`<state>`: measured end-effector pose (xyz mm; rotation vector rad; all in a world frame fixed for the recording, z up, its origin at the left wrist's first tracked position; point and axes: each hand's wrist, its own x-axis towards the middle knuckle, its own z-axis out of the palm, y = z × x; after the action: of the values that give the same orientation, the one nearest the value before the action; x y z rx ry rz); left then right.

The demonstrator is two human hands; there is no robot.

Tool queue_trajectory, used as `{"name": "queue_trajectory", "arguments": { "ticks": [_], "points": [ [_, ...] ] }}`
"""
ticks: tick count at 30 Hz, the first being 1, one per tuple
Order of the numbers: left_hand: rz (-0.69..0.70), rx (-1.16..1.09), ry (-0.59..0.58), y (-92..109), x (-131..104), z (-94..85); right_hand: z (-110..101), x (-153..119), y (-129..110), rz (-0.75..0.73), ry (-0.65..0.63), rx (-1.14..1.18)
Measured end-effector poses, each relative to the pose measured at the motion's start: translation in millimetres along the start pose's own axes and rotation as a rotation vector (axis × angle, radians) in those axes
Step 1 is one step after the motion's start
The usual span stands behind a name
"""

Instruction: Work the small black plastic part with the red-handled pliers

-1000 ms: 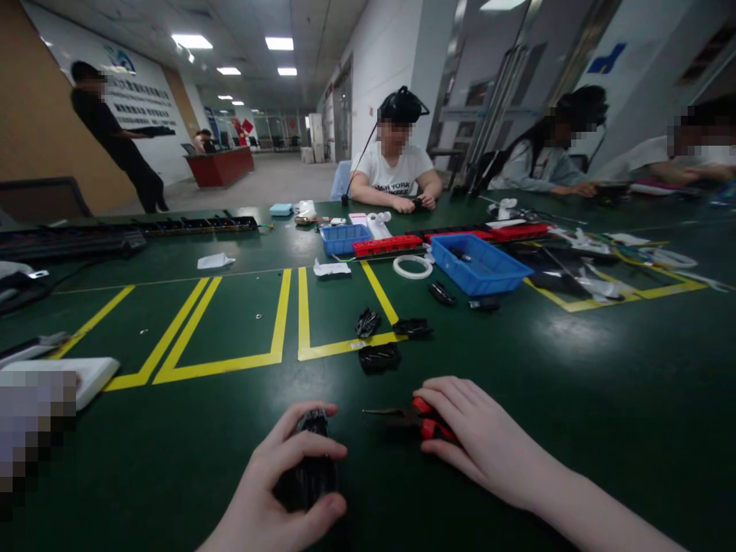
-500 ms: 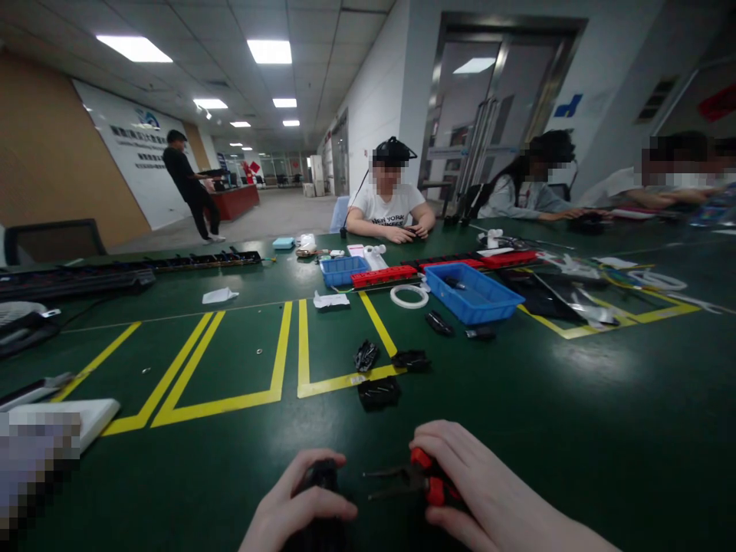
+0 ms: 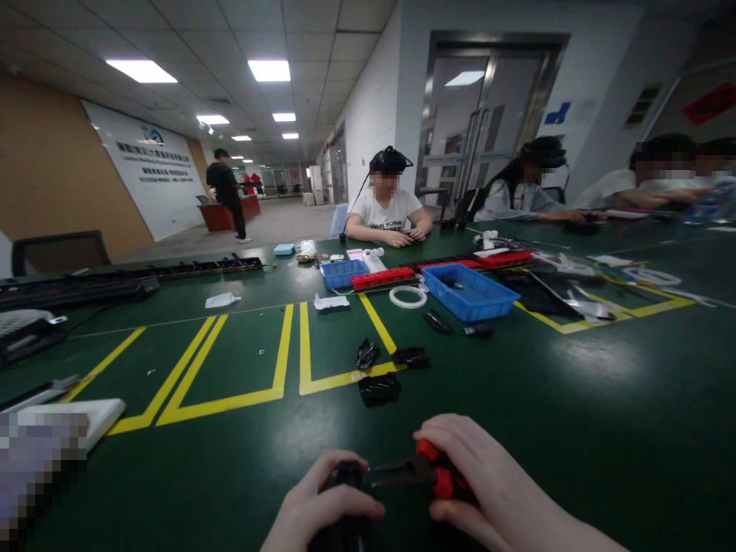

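Note:
Near the bottom middle of the head view, my left hand (image 3: 322,502) is closed around a black plastic part (image 3: 348,477); its lower portion is dark and partly hidden by my fingers. My right hand (image 3: 483,483) grips red-handled needle-nose pliers (image 3: 428,468). Their slim jaws stand a little apart and point left, with the tips close beside the black part; I cannot tell whether they touch it. Beyond my hands, several black plastic pieces (image 3: 379,389) lie on the green table around the corner of a yellow tape outline.
A large blue bin (image 3: 471,295), a smaller blue bin (image 3: 343,274), a white ring (image 3: 408,297) and red strips (image 3: 384,277) lie farther back. At left is a white-edged object (image 3: 103,422). A person (image 3: 386,211) sits opposite; others sit at right.
My left hand and the black part have moved right, closer to the pliers' tips. The pliers' jaws have drawn nearer together. In the background, a standing person has moved right.

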<state>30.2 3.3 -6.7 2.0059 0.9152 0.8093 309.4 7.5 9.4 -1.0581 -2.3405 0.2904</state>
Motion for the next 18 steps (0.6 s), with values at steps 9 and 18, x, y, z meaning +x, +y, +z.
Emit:
{"name": "queue_trajectory", "arguments": {
  "ticks": [9,18],
  "points": [
    [0.045,0.13,-0.004,9.1,3.4,-3.7,-2.1,4.3,0.9,-0.213,0.055,-0.28],
    [0.059,0.147,0.039,-7.7,0.4,0.8,-3.3,6.3,-1.5,-0.247,0.083,-0.325]
  ]
}}
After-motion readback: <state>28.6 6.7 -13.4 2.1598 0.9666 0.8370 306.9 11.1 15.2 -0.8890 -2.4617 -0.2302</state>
